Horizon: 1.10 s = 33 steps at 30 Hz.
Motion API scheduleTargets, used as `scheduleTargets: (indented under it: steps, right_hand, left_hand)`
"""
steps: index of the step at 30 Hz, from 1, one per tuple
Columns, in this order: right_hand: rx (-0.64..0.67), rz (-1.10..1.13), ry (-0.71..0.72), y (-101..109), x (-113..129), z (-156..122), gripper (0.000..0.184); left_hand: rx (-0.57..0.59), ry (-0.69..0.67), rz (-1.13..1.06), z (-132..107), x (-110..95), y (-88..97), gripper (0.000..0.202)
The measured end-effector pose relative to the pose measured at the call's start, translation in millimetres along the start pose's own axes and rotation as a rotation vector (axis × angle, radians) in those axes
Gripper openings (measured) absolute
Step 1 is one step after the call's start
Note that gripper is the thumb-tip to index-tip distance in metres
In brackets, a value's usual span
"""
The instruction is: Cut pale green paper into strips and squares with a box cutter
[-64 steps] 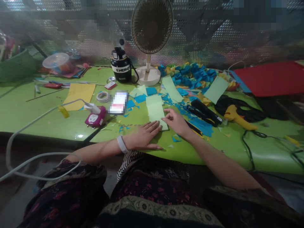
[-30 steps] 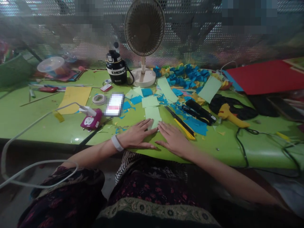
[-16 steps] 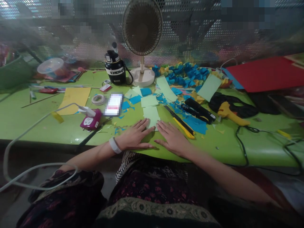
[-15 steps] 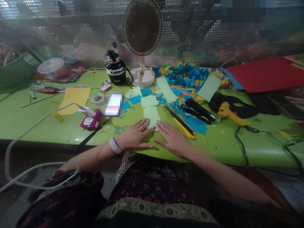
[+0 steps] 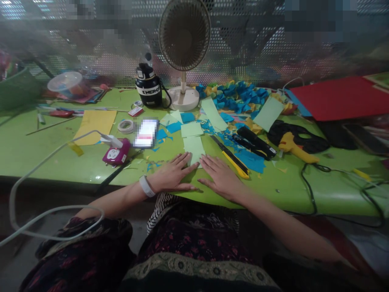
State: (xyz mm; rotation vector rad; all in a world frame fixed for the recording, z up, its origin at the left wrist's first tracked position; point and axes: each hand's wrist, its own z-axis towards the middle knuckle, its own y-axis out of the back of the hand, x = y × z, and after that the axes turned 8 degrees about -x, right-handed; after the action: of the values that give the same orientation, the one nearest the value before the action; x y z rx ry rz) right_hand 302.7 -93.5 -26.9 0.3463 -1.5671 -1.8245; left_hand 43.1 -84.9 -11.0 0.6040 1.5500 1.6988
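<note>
Both my hands lie flat on the green table point(image 5: 45, 158) near its front edge. My left hand point(image 5: 173, 175), with a white band at the wrist, has its fingers stretched out and touching the near edge of a pale green paper piece point(image 5: 194, 148). My right hand point(image 5: 220, 177) lies open beside it, fingertips at the same paper's near right corner. Another pale green piece point(image 5: 191, 129) lies just beyond. A yellow utility knife point(image 5: 232, 157) rests right of my right hand.
A desk fan point(image 5: 184, 48) and black bottle point(image 5: 148, 87) stand at the back. Blue and yellow paper scraps point(image 5: 240, 97), a yellow glue gun point(image 5: 293, 148), red sheet point(image 5: 343, 98), yellow sheet point(image 5: 95, 125), tape roll point(image 5: 125, 126) and pink plug adapter point(image 5: 116, 154) lie around. Cables trail right.
Two seconds ago my right hand pinched the paper's corner; it now lies flat and open beside my left. The long paper looks shorter, and the yellow knife is in plain view.
</note>
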Motion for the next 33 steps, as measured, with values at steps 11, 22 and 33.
scheduleTargets:
  steps: [11, 22, 33]
  right_hand:
    - [-0.004, -0.002, 0.009, -0.3, -1.5, -0.4, 0.076]
    - [-0.001, 0.008, 0.006, 0.1, -2.2, -0.3, 0.079]
    - [-0.015, -0.015, 0.016, 2.9, -1.1, -0.9, 0.075]
  left_hand:
    - [0.021, -0.076, 0.010, -0.7, -4.8, 5.4, 0.091]
    - [0.045, -0.041, 0.060, -0.7, -9.3, 2.9, 0.096]
    - [0.012, -0.049, 0.090, -1.1, -10.9, 3.3, 0.094]
